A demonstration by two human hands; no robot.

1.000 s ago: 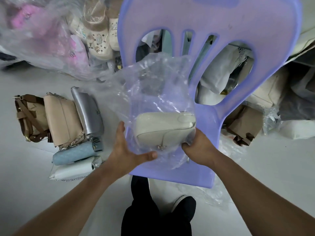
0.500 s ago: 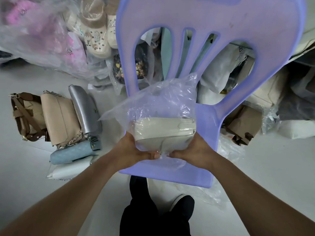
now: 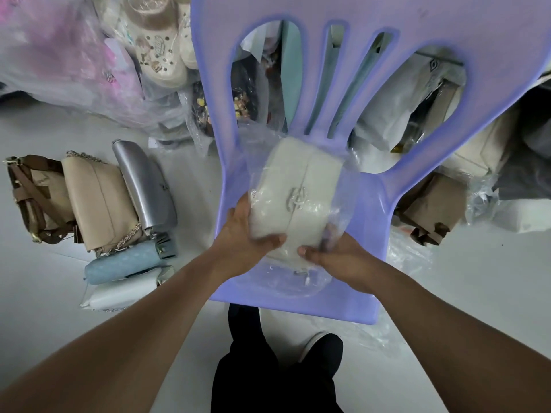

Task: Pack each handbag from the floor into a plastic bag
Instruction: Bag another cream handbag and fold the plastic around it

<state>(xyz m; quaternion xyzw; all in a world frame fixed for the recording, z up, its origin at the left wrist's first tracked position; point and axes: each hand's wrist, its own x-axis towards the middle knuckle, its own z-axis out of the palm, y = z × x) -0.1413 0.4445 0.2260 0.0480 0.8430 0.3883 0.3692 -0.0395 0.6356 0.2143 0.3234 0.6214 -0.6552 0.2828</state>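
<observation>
One cream handbag [image 3: 298, 174] inside clear bag [image 3: 346, 189].

Bare floor [image 3: 50, 293] at lower left lies open; handbags [image 3: 98, 204] crowd mid-left, the purple chair [image 3: 372, 204] blocks centre and upper right

Head view: a single wide-angle camera worn on the person's head looks forward and steeply down. Both forearms run in from the lower corners to the left hand [image 3: 238, 236] and right hand [image 3: 343, 257], which grip a bagged cream handbag [image 3: 298, 186] at frame centre, close under the lens. The purple chair [image 3: 368, 210] stands just ahead, its backrest bowed across the top edge. The floor [image 3: 44, 293] fills the left, with a row of handbags [image 3: 101, 201].
</observation>
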